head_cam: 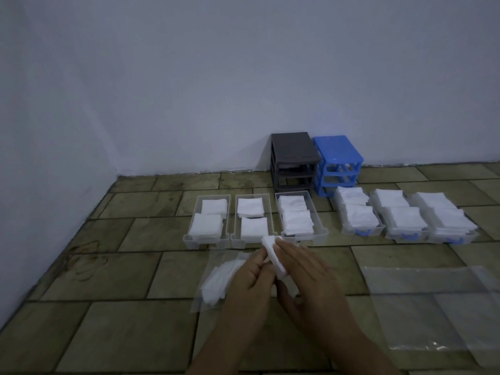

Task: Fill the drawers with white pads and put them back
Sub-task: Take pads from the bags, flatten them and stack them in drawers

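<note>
A small stack of pads (274,257) was held between both hands, just short of the drawers. The left hand (250,277) pinched its lower edge with curled fingers; the right hand (305,274) lay over it with fingers nearly straight, thumb under the stack. Just left of the hands a clear bag (216,282) with more pads lay on the floor (121,266). Beyond the hands stood three clear drawers (207,238), each holding two pad stacks. Farther right stood three blue-handled drawers (362,231), piled fuller. Behind them, against the wall, stood a grey frame (293,147) and a blue frame (336,150). Near right of the hands lay plastic sheets (433,307).
</note>
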